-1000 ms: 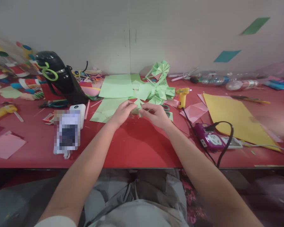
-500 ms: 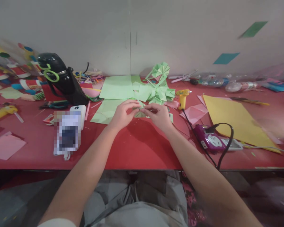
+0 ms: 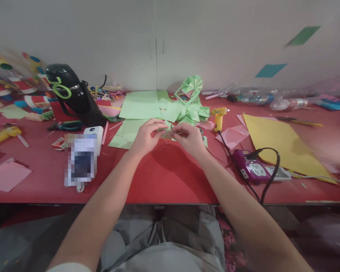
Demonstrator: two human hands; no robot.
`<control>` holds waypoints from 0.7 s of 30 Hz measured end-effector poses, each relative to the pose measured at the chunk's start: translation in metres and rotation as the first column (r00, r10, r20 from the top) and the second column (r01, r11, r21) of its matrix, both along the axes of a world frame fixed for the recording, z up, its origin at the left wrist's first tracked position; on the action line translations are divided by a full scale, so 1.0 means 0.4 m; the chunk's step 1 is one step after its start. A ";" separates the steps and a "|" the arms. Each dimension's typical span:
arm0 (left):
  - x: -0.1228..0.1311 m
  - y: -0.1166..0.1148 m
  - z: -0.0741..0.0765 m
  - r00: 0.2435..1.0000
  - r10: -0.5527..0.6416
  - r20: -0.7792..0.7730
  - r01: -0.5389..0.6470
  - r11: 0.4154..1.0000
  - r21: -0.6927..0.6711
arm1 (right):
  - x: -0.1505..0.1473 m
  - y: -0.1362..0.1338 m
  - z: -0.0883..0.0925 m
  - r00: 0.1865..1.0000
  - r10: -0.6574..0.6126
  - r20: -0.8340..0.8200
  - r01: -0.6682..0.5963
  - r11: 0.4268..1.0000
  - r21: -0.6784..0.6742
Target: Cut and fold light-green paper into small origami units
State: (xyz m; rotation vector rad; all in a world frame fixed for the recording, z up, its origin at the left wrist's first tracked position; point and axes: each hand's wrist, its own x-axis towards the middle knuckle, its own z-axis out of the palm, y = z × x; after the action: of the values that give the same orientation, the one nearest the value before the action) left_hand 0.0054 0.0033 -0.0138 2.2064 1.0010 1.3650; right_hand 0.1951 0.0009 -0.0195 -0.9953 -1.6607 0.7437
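Both hands meet over the middle of the table, curled around a small light green folded paper [image 3: 167, 130]. My left hand [image 3: 148, 136] pinches it from the left, thumb below and fingers above. From the other side my right hand [image 3: 189, 138] closes thumb and fingers on its right edge. The fingers hide most of the paper. Behind the hands lie light green sheets [image 3: 139, 104], and a green sheet [image 3: 123, 133] reaches out beside the left wrist. Folded green paper shapes [image 3: 192, 113] are heaped behind the right hand, with a round pleated piece [image 3: 192, 86] on top.
A yellow glue gun [image 3: 220, 118] stands right of the hands, its black cord running to a purple power strip [image 3: 251, 166]. Yellow sheets [image 3: 283, 145] lie farther right. On the left are a black bottle [image 3: 73, 94], a white power bank [image 3: 98, 138] and a blurred phone [image 3: 82, 160].
The fingertips have shifted slightly apart around the small green paper, and less of it shows below them. Everything else stays where it was.
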 end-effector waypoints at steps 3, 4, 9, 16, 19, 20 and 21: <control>-0.001 0.003 -0.003 1.000 -0.006 -0.012 0.007 0.999 0.034 | 0.000 -0.001 0.000 1.000 0.011 0.000 -0.011 1.000 0.011; -0.001 0.005 -0.004 1.000 -0.006 -0.019 0.007 0.999 0.047 | 0.000 -0.002 0.000 1.000 0.014 0.008 -0.015 1.000 0.024; -0.002 0.006 -0.004 0.998 0.015 -0.066 -0.011 0.998 0.066 | 0.000 -0.006 0.001 0.997 0.009 0.074 -0.016 0.995 0.096; -0.002 -0.001 0.004 0.992 0.052 -0.118 -0.044 0.997 0.070 | -0.001 -0.010 0.003 0.995 0.010 0.094 -0.021 0.993 0.117; -0.004 0.000 0.005 0.986 0.047 -0.159 -0.036 0.997 0.072 | -0.001 -0.010 0.003 0.993 0.011 0.116 -0.028 0.990 0.141; -0.005 0.000 0.005 0.985 0.041 -0.170 -0.028 0.996 0.079 | -0.001 -0.009 0.002 0.993 0.010 0.121 -0.028 0.989 0.148; -0.006 0.000 0.005 0.984 0.034 -0.176 -0.018 0.996 0.092 | 0.000 -0.007 0.000 0.993 0.010 0.121 -0.028 0.988 0.151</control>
State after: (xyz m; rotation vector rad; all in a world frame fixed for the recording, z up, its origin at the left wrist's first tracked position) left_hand 0.0029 0.0034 -0.0120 2.4252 1.0516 1.2651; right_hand 0.1950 -0.0021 -0.0194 -0.9313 -1.8051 0.5685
